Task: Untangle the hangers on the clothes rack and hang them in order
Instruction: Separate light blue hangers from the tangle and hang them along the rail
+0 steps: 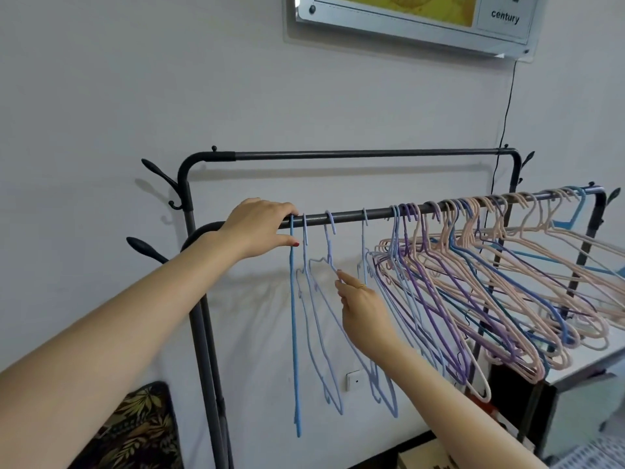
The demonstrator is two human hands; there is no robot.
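Hangers seemingly tangled beside hand

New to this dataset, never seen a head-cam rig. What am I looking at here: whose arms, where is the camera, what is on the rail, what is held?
There is no robot. One wide-angle camera sits on a person's head and looks forward and down, so the two bare arms coming in from the bottom are the wearer's own.

The left hand rests on the lower rail of a dark clothes rack, at the hook of the blue hanger. The right hand pinches the wire of a pale lilac hanger just below its neck.

A few hangers hang apart at the left. To the right, a tangled bunch of pink, purple and blue hangers crowds the rail. The upper rail is bare.
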